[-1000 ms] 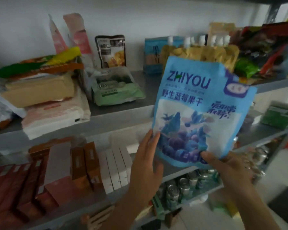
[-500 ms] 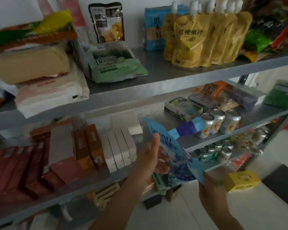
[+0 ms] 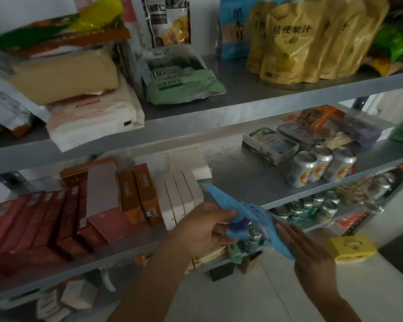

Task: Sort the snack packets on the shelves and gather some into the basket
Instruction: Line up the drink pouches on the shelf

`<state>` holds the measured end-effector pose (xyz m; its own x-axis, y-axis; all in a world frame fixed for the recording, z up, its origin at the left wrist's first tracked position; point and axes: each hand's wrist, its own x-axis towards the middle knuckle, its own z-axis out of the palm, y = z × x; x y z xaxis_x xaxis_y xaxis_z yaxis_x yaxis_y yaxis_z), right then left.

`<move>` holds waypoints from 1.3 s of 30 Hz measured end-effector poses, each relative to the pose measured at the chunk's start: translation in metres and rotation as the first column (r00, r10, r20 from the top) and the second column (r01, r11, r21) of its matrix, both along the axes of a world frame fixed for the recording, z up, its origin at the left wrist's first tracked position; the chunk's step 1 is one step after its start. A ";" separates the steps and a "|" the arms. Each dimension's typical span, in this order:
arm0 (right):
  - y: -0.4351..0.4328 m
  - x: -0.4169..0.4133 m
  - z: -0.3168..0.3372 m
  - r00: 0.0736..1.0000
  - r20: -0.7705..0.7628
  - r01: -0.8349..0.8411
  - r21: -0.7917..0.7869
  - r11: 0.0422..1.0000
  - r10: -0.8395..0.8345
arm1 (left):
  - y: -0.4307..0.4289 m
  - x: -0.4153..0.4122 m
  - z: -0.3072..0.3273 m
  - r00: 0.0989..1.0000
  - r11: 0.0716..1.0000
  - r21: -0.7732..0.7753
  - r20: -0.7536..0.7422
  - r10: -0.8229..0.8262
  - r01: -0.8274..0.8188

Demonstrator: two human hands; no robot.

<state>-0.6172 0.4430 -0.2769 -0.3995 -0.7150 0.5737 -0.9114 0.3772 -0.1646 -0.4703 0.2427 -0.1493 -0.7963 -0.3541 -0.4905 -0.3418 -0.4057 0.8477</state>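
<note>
A blue blueberry snack packet (image 3: 251, 214) lies tilted almost flat in front of the middle shelf (image 3: 261, 184). My left hand (image 3: 203, 231) grips its near left edge, thumb on top. My right hand (image 3: 310, 252) presses flat against its right side from below, fingers straight. Part of the packet is hidden behind both hands. No basket is in view.
The top shelf (image 3: 242, 98) holds yellow juice pouches (image 3: 289, 43), a green packet (image 3: 179, 77) and stacked bags. On the middle shelf stand red and brown boxes (image 3: 102, 205), white boxes (image 3: 179, 196) and three cans (image 3: 321, 166). A yellow box (image 3: 349, 248) sits lower right.
The blue packet went from upright at top-shelf height down to the middle shelf and turned nearly flat. Both hands dropped with it, and the view tilted down.
</note>
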 end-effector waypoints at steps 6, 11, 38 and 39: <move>0.007 0.005 -0.004 0.999 0.032 -0.004 -0.061 0.998 0.006 | -0.007 -0.002 -0.020 0.997 0.968 0.236 0.014 0.080 -0.081; 0.008 0.022 -0.002 0.956 0.286 0.103 -0.108 0.989 -0.069 | 0.000 -0.009 -0.038 0.987 0.991 0.082 -0.111 0.116 -0.107; 0.084 0.001 0.065 0.431 0.659 0.594 0.306 0.744 -0.616 | 0.114 -0.109 -0.044 0.867 0.548 -0.690 0.251 -0.431 0.473; 0.090 -0.003 0.066 0.416 0.652 0.615 0.311 0.724 -0.634 | 0.122 -0.116 -0.043 0.866 0.442 -0.765 0.297 -0.402 0.468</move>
